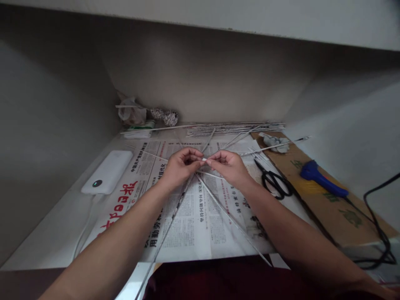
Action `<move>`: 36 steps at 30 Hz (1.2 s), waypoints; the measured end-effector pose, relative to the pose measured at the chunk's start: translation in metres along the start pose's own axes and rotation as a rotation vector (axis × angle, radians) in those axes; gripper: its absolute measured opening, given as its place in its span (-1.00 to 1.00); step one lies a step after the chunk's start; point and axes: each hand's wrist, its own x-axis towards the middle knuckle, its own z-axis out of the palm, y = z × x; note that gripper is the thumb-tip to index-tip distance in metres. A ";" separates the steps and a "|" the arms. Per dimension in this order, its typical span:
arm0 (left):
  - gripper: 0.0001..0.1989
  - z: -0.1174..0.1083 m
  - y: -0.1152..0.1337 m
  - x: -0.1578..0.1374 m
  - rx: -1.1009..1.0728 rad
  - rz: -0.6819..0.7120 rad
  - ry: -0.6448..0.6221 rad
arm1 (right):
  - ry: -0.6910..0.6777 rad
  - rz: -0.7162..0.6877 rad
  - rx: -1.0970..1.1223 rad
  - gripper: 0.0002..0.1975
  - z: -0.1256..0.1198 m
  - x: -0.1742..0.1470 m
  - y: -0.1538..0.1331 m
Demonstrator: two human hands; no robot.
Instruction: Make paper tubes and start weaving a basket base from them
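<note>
Thin rolled-paper sticks (231, 218) cross under my fingers and fan out in several directions over a spread newspaper (187, 229). My left hand (185, 163) is closed in a pinch at the crossing, thumb against fingertips. Facing it, my right hand (227, 165) pinches as well, its fingertips almost touching the left ones. A small white bit of a paper stick (204, 159) shows between the two hands. How the sticks join there is mostly covered by my fingers.
To the right are black-handled scissors (275, 183) and a blue glue gun (323, 178) on cardboard (353, 218), its cord trailing rightward. A white power bank (108, 173) lies left. Behind are a bundle of paper sticks (231, 129) and a plastic bag (133, 112). Walls enclose the back and sides.
</note>
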 end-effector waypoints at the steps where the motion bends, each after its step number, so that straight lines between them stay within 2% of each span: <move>1: -0.72 -0.003 0.000 0.001 0.067 0.001 0.009 | 0.001 0.001 -0.018 -0.74 -0.001 0.001 0.001; 5: -0.78 -0.023 -0.007 0.009 0.425 -0.001 0.052 | -0.045 0.011 -0.139 -0.76 -0.005 0.004 0.002; 9: -0.85 -0.037 -0.018 0.014 0.619 -0.110 -0.025 | -0.108 0.043 -0.335 -0.77 -0.005 0.013 0.001; 15: -0.87 -0.036 -0.017 0.013 0.677 -0.146 -0.088 | -0.234 0.104 -0.610 -0.83 0.009 0.036 0.000; 20: -0.90 -0.034 -0.016 0.014 0.703 -0.149 -0.088 | -0.251 0.198 -0.764 -0.84 0.023 0.047 -0.001; 26: -0.92 -0.034 -0.018 0.013 0.720 -0.143 -0.085 | -0.279 0.202 -0.994 -0.83 0.031 0.057 -0.008; 31: -0.89 -0.034 -0.016 0.011 0.789 -0.129 -0.108 | -0.281 0.245 -1.053 -0.80 0.034 0.059 -0.012; 36: -0.86 -0.034 -0.016 0.012 0.835 -0.117 -0.113 | -0.301 0.223 -0.968 -0.81 0.032 0.056 -0.014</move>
